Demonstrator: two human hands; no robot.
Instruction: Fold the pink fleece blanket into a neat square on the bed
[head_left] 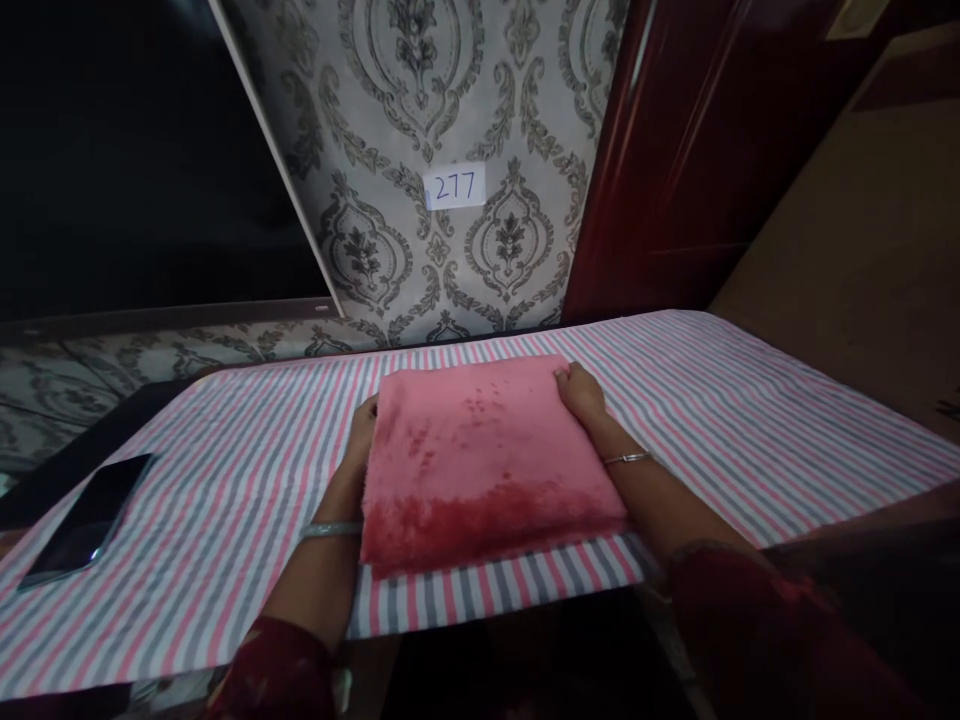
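Note:
A folded pink plush cloth [495, 440] lies at the middle of the striped sheet, near its front edge. Dark red patches mark its top, and its front fold looks deeper red. My left hand [364, 428] is at the left side of the cloth, closed on the edge, with most fingers hidden behind it. At the far right corner, my right hand [583, 393] grips the cloth, its thumb on top and the other fingers curled.
The pink, grey and white striped sheet [247, 470] covers the table. A phone [86, 520] lies on the left. A dark screen [150, 160] and a patterned wall with a "277" label [455, 186] stand behind; a dark red panel [675, 150] rises at right.

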